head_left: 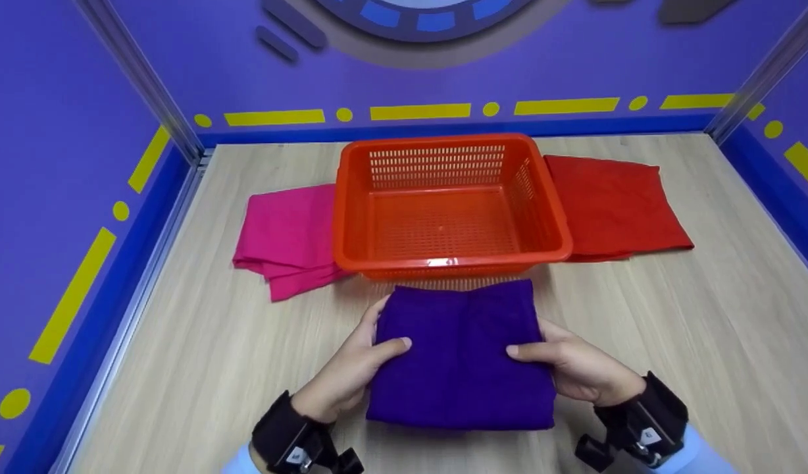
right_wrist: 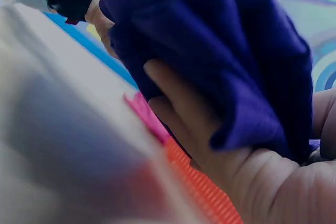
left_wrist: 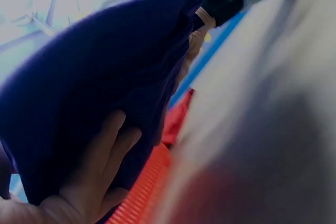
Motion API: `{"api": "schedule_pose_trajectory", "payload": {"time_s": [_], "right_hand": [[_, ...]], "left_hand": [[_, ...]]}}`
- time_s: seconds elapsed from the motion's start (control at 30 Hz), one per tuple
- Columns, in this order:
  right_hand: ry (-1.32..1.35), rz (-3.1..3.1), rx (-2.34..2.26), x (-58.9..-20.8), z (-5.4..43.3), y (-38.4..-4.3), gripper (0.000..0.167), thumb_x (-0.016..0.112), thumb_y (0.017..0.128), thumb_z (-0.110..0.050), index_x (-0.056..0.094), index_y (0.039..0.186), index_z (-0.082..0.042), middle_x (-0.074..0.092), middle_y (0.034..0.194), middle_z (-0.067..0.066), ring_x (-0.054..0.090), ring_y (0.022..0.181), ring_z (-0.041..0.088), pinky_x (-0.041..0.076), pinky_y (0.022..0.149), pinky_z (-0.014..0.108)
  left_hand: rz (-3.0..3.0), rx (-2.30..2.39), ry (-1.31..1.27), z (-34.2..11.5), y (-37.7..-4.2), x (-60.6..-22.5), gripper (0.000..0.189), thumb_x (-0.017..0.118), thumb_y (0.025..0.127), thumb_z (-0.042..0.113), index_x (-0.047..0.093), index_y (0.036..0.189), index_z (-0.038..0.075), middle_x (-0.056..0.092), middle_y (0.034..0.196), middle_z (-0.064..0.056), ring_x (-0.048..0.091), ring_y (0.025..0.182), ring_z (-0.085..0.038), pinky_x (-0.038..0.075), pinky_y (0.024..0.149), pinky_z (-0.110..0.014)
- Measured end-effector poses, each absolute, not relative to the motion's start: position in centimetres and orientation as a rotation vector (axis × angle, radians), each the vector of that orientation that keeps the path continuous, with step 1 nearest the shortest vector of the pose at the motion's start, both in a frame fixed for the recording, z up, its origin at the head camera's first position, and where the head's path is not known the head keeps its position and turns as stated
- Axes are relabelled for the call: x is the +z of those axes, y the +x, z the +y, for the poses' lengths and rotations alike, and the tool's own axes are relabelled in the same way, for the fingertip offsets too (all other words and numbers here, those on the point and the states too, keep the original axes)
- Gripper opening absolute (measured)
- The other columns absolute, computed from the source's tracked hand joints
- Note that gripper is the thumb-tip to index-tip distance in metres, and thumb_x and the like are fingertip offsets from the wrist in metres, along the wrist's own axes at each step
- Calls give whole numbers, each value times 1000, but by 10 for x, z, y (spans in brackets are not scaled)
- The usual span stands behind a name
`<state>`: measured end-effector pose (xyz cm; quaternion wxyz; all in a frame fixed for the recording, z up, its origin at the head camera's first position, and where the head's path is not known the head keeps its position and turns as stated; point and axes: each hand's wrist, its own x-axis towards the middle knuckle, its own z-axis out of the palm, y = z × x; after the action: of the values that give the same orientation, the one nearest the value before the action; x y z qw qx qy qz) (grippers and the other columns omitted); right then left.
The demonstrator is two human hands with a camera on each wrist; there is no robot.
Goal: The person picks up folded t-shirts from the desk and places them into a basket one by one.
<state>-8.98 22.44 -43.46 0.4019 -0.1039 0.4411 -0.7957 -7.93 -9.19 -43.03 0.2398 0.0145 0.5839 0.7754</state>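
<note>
A folded purple cloth (head_left: 463, 359) is held up in front of the basket by both hands. My left hand (head_left: 354, 368) grips its left edge, thumb on top and fingers underneath. On the opposite edge, my right hand (head_left: 578, 362) pinches the cloth the same way. The left wrist view shows the left fingers (left_wrist: 107, 153) spread under the purple cloth (left_wrist: 105, 72). From the right wrist, the right fingers (right_wrist: 181, 95) lie against its underside, where a fold of cloth hangs loose. Just beyond the cloth stands an orange plastic basket (head_left: 453, 257) with nothing inside.
A folded pink cloth (head_left: 289, 234) lies left of the basket, its edge against the basket's side. To the right, a folded red cloth (head_left: 614, 207) lies on the wooden table (head_left: 726, 342). Blue-purple panels (head_left: 443, 85) wall the table at the back and both sides.
</note>
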Motion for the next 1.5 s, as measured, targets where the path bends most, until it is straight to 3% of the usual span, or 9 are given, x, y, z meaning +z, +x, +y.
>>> {"api": "schedule_pose_trajectory", "payload": {"time_s": [0.1, 0.37, 0.53, 0.63, 0.8, 0.93, 1.2, 1.37, 1.5], "right_hand": [[-307, 1102, -2007, -419, 227, -87, 49, 43, 103, 6, 34, 148, -10, 58, 138, 14, 59, 126, 30, 48, 105, 46], [-428, 1152, -2016, -382, 234, -99, 50, 44, 99, 10, 36, 145, -8, 59, 134, 15, 62, 120, 29, 52, 100, 45], [-474, 1310, -2005, -361, 233, -114, 87, 55, 91, 13, 12, 158, -20, 44, 145, 16, 55, 127, 31, 50, 102, 48], [-477, 1378, -2022, -352, 230, -126, 94, 57, 89, 15, 6, 159, -23, 40, 146, 18, 53, 129, 33, 51, 101, 49], [-359, 1461, -2140, -345, 223, -148, 83, 53, 90, 17, 21, 159, -18, 52, 141, 16, 61, 122, 29, 54, 96, 48], [-185, 1503, -2249, -343, 216, -166, 71, 55, 94, 13, 32, 156, -13, 61, 134, 13, 68, 113, 26, 56, 91, 44], [62, 1526, -2324, -352, 203, -204, 62, 63, 98, -3, 36, 153, -11, 66, 125, 10, 71, 105, 23, 58, 87, 39], [111, 1485, -2335, -359, 200, -226, 62, 64, 98, -3, 38, 154, -12, 55, 136, 13, 66, 111, 24, 57, 90, 41], [171, 1497, -2319, -364, 197, -241, 56, 61, 98, 1, 44, 150, -10, 56, 133, 13, 64, 110, 25, 58, 89, 41]], "left_hand": [[1571, 2123, 79, -95, -79, -415, 81, 59, 95, 4, 12, 161, 10, 40, 152, -22, 64, 112, -26, 55, 93, -39], [1529, 2157, 158, -99, -91, -381, 81, 56, 96, 1, 11, 162, 14, 37, 153, -23, 65, 110, -28, 57, 89, -43], [1597, 2206, 186, -97, -107, -363, 84, 55, 96, 0, 8, 163, 19, 33, 158, -16, 57, 123, -30, 54, 94, -43], [1606, 2247, 201, -95, -117, -353, 89, 56, 95, 0, 5, 164, 26, 35, 158, -13, 55, 127, -31, 54, 95, -43], [1593, 2306, 190, -94, -135, -343, 98, 54, 90, -6, 3, 163, 34, 47, 150, -15, 61, 121, -34, 58, 88, -47], [1696, 2331, 208, -92, -155, -345, 99, 53, 90, -10, 1, 164, 30, 48, 148, -14, 58, 126, -32, 56, 92, -48], [2116, 2204, 241, -84, -198, -365, 91, 56, 96, -10, 4, 165, 19, 21, 167, -4, 41, 142, -24, 49, 104, -42], [2244, 2138, 170, -79, -220, -379, 89, 56, 96, -10, 9, 165, 20, 16, 169, -2, 30, 150, -22, 43, 110, -39], [2315, 2077, 102, -76, -234, -390, 89, 56, 95, -11, 12, 165, 22, 13, 170, -2, 20, 153, -25, 36, 115, -37]]}}
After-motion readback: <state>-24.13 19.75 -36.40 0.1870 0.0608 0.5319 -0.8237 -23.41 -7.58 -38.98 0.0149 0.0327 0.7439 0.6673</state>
